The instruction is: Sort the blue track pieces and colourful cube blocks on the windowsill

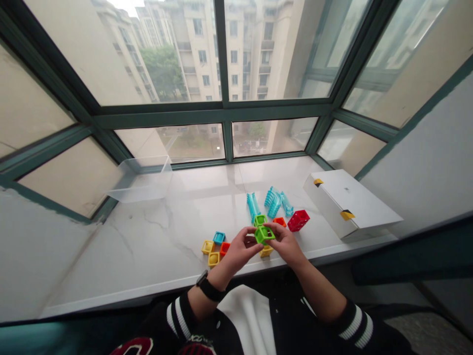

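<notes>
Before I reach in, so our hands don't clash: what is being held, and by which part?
The nearer green block: the left hand holds its left side, the right hand its right side.

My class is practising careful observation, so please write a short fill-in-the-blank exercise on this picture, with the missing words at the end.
1. The left hand and the right hand hold a block coloured ____.
2. The black watch is worn on the ____ wrist.
3. The white box stands toward the person's ____ end of the windowsill.
4. The dark sleeves have stripes coloured ____.

Missing words: green; left; right; white.
</notes>
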`<state>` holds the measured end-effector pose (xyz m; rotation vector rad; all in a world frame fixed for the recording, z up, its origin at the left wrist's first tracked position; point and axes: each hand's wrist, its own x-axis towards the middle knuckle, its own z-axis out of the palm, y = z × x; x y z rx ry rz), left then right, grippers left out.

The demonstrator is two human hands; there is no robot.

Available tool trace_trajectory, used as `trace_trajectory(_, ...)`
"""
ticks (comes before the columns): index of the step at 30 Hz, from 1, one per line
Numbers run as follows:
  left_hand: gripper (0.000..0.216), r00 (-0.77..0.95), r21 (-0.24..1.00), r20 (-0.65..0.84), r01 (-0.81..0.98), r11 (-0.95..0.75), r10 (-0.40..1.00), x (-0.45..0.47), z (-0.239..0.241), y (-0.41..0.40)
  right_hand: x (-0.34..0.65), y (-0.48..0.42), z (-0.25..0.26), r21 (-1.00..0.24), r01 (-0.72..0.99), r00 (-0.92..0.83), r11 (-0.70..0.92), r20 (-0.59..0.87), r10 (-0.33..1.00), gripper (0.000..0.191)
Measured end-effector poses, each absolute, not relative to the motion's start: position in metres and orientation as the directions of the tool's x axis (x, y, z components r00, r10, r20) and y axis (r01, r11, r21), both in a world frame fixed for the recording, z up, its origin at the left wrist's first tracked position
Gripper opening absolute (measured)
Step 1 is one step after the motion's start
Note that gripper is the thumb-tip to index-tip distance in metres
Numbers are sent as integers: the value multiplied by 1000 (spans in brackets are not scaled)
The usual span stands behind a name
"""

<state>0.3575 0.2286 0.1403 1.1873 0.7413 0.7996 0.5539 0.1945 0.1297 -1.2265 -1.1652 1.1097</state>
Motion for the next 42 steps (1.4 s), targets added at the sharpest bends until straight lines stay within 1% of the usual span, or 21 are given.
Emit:
trace_trajectory(3, 48, 468, 998, 43, -61, -16, 883, 359, 143, 229, 556, 195, 128, -998, -22, 79, 66, 64, 995, 57)
trace_trajectory(5, 46, 446, 996, 90, -43, -79, 890, 360, 144, 231, 559, 196, 129, -995, -44, 52, 91, 89, 995, 67)
trace_trajectory(7, 46, 437, 994, 110, -25, -110, 893, 360, 145, 234, 563, 197, 131, -994, -52, 22, 101, 100, 995, 71)
trace_trajectory(9, 47, 434, 992, 118, -4, -129, 893, 361, 145, 237, 569, 199, 135, -995, -36, -10, 91, 91, 996, 68)
trace_trajectory(16, 45, 432, 988, 128, 26, -155, 893, 370, 143, 249, 586, 207, 148, -992, 82, -84, 99, 92, 992, 69)
trace_trajectory(19, 47, 428, 971, 184, 62, -232, 885, 374, 137, 259, 593, 214, 148, -978, 186, -45, 95, 88, 995, 68)
trace_trajectory(22, 63, 421, 931, 239, 158, -330, 875, 374, 125, 273, 600, 222, 143, -970, 223, 79, 98, 118, 990, 76)
trace_trajectory(24, 70, 427, 907, 232, 230, -353, 874, 373, 115, 284, 605, 227, 140, -973, 209, 160, 101, 136, 978, 81)
trace_trajectory(26, 68, 439, 888, 219, 280, -364, 872, 372, 106, 293, 609, 229, 137, -974, 204, 200, 95, 136, 970, 80)
trace_trajectory(30, 62, 462, 865, 200, 331, -377, 864, 376, 94, 302, 613, 229, 134, -967, 244, 209, 66, 119, 971, 75)
trace_trajectory(35, 58, 486, 845, 152, 387, -368, 861, 381, 88, 303, 608, 239, 133, -943, 328, 165, 55, 115, 980, 73)
trace_trajectory(39, 50, 489, 817, 135, 437, -376, 862, 381, 86, 304, 598, 252, 131, -894, 435, 80, 108, 159, 984, 66)
trace_trajectory(42, 43, 484, 810, 132, 451, -376, 865, 381, 86, 304, 590, 258, 126, -858, 493, 44, 144, 190, 981, 66)
